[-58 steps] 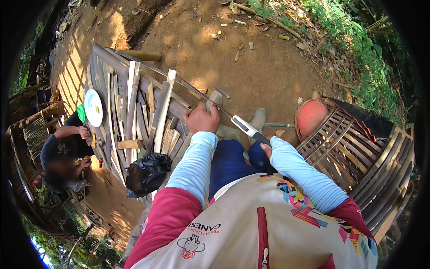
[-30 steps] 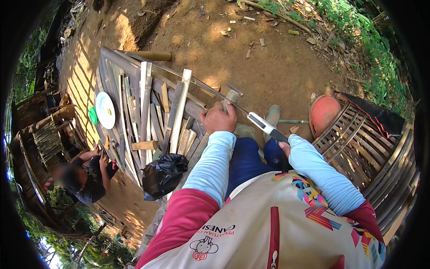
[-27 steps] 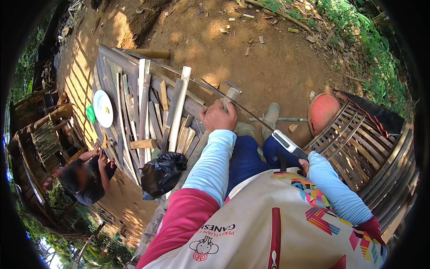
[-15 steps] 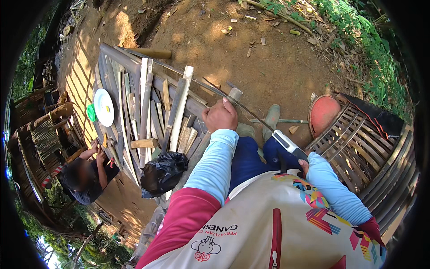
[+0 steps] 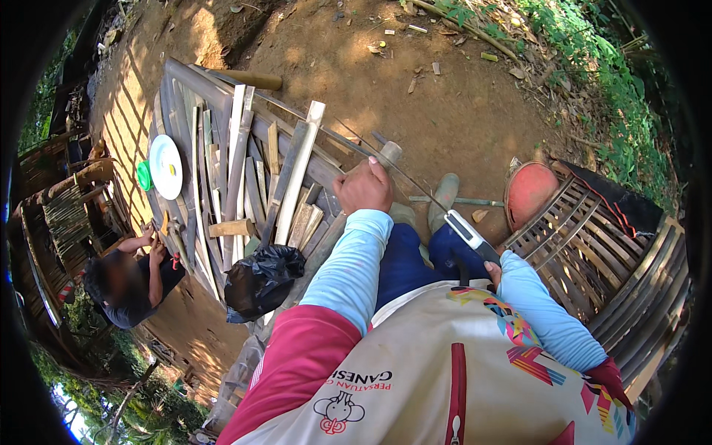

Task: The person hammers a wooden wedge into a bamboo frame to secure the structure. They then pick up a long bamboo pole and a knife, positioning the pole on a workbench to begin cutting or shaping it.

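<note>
My left hand [image 5: 363, 187] is closed, thumb uppermost, round a short bamboo piece [image 5: 390, 153] whose pale end sticks out beyond the knuckles. Its fingers are partly hidden beneath the palm. In my right hand [image 5: 492, 273], close to my thigh, is the black grip of a saw-like tool [image 5: 464, 229] with a white frame at the handle. The tool's long thin blade slants up and left, passing right beside the bamboo end; its teeth, if any, are too fine to make out. A long bamboo strip [image 5: 337, 138] reaches from the far left towards my left hand.
Split bamboo slats [image 5: 239, 152] lie piled at left, with a white plate [image 5: 165, 167], a green container [image 5: 144, 176] and a black plastic bag [image 5: 263, 282] around them. Another person [image 5: 133, 285] crouches there, holding a tool. At right stand a slatted bamboo rack [image 5: 575, 230] and a red basin [image 5: 529, 194].
My right hand and the tool have shifted slightly left, towards my left hand, which keeps its place. The view has tilted a little. The other person's hands have moved slightly.
</note>
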The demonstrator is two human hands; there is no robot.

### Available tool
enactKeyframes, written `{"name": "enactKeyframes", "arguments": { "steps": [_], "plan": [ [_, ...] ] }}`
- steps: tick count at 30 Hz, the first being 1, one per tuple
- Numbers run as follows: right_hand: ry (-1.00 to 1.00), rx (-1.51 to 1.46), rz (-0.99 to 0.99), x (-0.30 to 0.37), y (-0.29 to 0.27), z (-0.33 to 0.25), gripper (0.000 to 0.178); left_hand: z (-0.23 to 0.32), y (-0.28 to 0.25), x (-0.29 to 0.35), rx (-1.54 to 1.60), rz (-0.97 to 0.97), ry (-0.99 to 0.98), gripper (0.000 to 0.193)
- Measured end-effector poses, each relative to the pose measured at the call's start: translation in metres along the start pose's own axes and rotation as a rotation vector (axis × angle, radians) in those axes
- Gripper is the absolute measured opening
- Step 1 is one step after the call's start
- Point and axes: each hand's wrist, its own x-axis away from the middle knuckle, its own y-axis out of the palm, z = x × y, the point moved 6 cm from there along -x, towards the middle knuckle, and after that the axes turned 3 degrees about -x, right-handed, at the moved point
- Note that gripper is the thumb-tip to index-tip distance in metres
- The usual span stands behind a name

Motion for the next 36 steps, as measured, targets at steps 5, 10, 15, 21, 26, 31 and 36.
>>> {"name": "enactKeyframes", "arguments": {
  "steps": [5, 10, 15, 21, 26, 31, 36],
  "plan": [
    [-0.189, -0.075, 0.074, -0.043, -0.021, -0.088, 0.041, 0.003, 0.001, -0.006, 0.006, 0.031, 0.027, 0.045],
    [-0.028, -0.210, 0.038, -0.004, 0.025, 0.036, 0.034, -0.001, 0.000, -0.003, 0.029, -0.007, 0.005, 0.044],
    [-0.249, -0.031, 0.123, -0.040, -0.023, -0.075, 0.042, 0.005, -0.002, -0.006, 0.011, -0.020, 0.002, 0.044],
    [-0.179, 0.039, 0.162, -0.003, -0.018, -0.019, 0.038, 0.000, -0.002, -0.004, 0.043, -0.025, -0.010, 0.045],
    [-0.120, 0.034, 0.121, -0.015, -0.032, -0.045, 0.040, 0.003, -0.004, -0.003, 0.047, -0.038, 0.005, 0.045],
    [-0.212, -0.015, 0.102, -0.042, -0.038, -0.100, 0.039, 0.004, -0.006, -0.011, 0.039, -0.005, 0.012, 0.046],
    [-0.091, 0.005, 0.081, 0.015, -0.024, -0.001, 0.036, -0.006, 0.001, -0.002, 0.066, -0.013, -0.016, 0.046]
  ]
}}
